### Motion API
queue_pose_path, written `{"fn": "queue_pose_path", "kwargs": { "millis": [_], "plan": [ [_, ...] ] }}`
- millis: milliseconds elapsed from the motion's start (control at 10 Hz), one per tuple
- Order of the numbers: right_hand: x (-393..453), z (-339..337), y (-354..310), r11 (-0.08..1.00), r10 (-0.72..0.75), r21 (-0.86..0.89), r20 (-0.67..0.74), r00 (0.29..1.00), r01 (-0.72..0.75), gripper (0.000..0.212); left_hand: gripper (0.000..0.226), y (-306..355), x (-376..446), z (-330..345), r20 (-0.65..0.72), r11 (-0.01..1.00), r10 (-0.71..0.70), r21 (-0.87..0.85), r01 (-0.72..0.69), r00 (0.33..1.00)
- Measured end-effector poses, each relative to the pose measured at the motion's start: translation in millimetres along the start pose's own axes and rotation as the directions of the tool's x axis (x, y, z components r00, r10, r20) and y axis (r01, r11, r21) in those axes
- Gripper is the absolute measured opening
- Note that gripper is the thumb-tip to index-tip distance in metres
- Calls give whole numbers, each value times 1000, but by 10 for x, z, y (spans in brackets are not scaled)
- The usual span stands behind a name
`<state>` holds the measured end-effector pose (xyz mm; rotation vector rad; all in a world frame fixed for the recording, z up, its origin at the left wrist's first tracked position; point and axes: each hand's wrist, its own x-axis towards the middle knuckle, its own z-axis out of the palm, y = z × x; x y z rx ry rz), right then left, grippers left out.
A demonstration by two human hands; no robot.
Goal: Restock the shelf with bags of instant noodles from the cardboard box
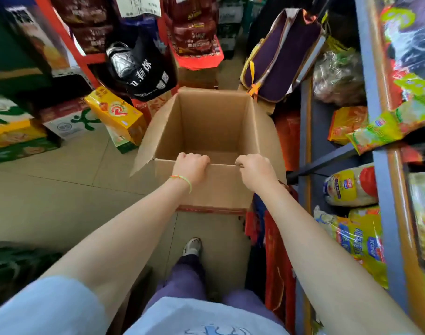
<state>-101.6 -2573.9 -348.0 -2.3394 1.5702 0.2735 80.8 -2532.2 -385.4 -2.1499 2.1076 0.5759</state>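
The cardboard box (206, 131) stood open on the floor beside the shelf (380, 165), seemingly empty, so probably light and stiff, with the left hand (191, 165) and right hand (255, 171) both gripping its near rim.

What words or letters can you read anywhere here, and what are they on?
"青稞", white characters on the black bag hanging beyond the cardboard box.
A large "P"-like logo on the yellow carton; its small print is blurred.
The white paper sign at the top has handwriting too blurred to read.
Print on the noodle bags on the shelf is too blurred.
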Motion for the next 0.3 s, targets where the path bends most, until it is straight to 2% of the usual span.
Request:
{"fn": "queue_pose_path", "kwargs": {
  "millis": [100,200,300],
  "plan": [
    [242,0,21,998,20,57,30,999,-21,28,29,6,232,-53,53,998,-22,-65,25,998],
    [307,-96,67,973,8,230,4,1000,-8,22,29,70,338,-215,26,966,-68,-247,72,997],
    [180,-423,173,826,79,563,-159,984,24,19,20,206,272,-505,-202,863,-105,-505,-11,974]
  ]
}}
